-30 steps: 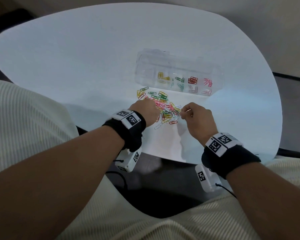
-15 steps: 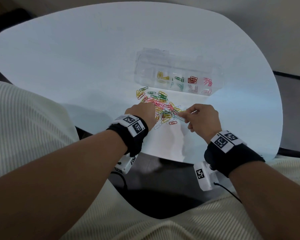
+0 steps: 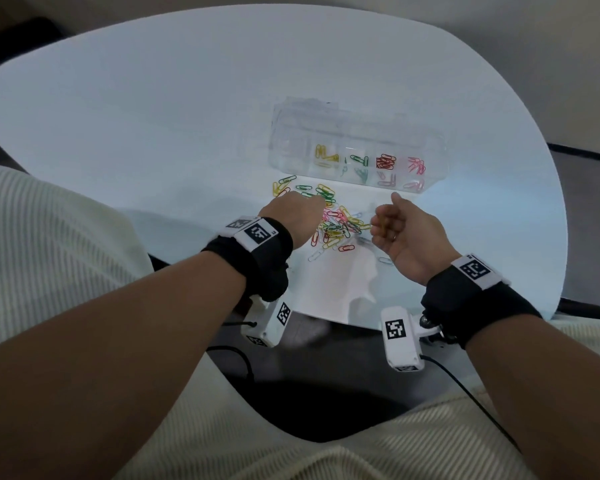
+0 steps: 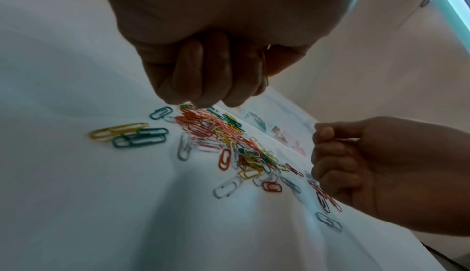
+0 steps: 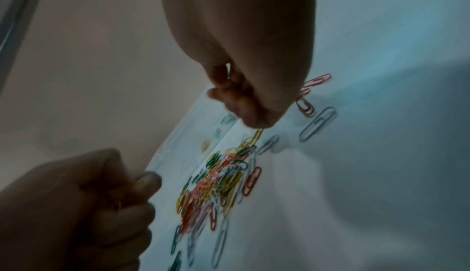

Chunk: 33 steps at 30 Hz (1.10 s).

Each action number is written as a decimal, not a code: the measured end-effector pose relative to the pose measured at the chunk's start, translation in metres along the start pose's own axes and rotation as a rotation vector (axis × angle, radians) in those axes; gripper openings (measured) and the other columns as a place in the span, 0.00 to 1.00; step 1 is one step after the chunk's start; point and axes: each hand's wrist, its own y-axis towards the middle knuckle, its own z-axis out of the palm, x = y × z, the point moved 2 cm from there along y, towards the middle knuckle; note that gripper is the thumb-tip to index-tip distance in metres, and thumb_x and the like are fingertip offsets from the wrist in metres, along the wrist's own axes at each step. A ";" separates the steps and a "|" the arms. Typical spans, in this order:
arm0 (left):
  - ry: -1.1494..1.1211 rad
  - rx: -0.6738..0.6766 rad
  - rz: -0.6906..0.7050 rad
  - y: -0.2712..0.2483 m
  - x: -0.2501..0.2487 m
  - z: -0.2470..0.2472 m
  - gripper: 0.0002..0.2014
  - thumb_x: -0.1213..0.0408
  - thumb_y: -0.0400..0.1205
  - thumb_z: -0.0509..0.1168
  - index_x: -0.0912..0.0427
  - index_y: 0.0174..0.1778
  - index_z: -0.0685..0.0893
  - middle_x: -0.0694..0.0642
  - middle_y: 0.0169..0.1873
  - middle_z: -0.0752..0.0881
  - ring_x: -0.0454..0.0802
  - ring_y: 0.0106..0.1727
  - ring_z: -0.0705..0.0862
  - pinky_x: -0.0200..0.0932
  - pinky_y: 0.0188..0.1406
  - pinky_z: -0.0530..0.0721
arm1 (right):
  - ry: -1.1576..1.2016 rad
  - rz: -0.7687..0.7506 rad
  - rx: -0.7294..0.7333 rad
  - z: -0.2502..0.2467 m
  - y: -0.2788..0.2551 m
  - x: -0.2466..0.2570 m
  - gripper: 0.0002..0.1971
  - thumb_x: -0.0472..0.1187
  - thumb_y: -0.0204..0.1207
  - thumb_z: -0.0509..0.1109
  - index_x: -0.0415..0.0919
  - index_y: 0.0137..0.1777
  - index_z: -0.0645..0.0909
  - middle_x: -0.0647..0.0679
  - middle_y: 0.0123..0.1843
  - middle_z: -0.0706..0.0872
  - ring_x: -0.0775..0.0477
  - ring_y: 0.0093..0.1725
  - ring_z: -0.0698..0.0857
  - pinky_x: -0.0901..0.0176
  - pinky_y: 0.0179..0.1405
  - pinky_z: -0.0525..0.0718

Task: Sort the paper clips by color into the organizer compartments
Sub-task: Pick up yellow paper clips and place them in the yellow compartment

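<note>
A pile of mixed-colour paper clips lies on the white table, just in front of the clear organizer. Its compartments hold yellow clips, green clips, red clips and pink clips. My left hand hovers over the pile's left side, fingers curled; a yellow clip shows between them. My right hand is raised at the pile's right edge and pinches a yellow clip that hangs from its fingertips.
Loose white clips and a red clip lie near the table's front edge. My lap in cream fabric is just below that edge. Wrist cameras hang under both forearms.
My right hand has lifted off the pile and turned its palm leftward with a clip pinched. My left hand has slid forward over the far left part of the pile.
</note>
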 end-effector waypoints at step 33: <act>-1.125 -0.136 -0.088 0.039 -0.020 -0.088 0.16 0.79 0.81 0.47 0.66 0.41 0.80 0.58 0.30 0.78 0.45 0.26 0.70 0.35 0.25 0.69 | -0.321 0.050 0.150 0.068 -0.001 0.079 0.11 0.35 0.75 0.52 0.41 0.32 0.70 0.47 0.26 0.69 0.51 0.21 0.60 0.65 0.17 0.57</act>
